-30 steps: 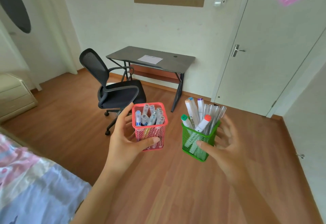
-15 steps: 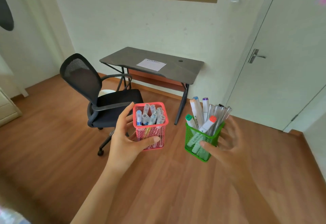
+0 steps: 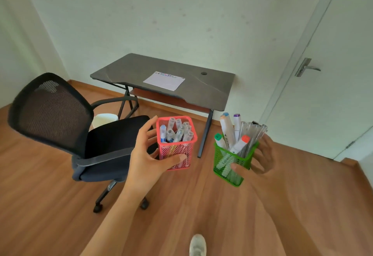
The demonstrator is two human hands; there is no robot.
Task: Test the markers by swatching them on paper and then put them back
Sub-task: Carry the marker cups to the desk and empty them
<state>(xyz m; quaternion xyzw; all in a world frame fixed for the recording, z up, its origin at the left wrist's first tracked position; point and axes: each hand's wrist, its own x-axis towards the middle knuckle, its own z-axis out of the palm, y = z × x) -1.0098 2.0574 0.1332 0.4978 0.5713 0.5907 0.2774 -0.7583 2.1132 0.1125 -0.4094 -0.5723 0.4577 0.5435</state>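
My left hand (image 3: 147,154) grips a red mesh cup (image 3: 177,148) full of several capped pens, carried upright in the air. My right hand (image 3: 260,159) grips a green mesh cup (image 3: 228,165), tilted a little, with several white markers (image 3: 228,130) and clear pens standing out of it. Ahead, a white sheet of paper (image 3: 164,81) with a row of small colour swatches along its far edge lies on a dark grey desk (image 3: 201,92) by the wall.
A black mesh office chair (image 3: 60,118) stands left of the desk, partly turned away, with a white bin (image 3: 106,118) behind it. A white door (image 3: 333,74) is at the right. Wood floor lies between me and the desk. My shoe (image 3: 197,245) shows at the bottom.
I have walked closer to the desk; it and the chair look larger and the bed has left the view. Both hands still carry their cups the same way.
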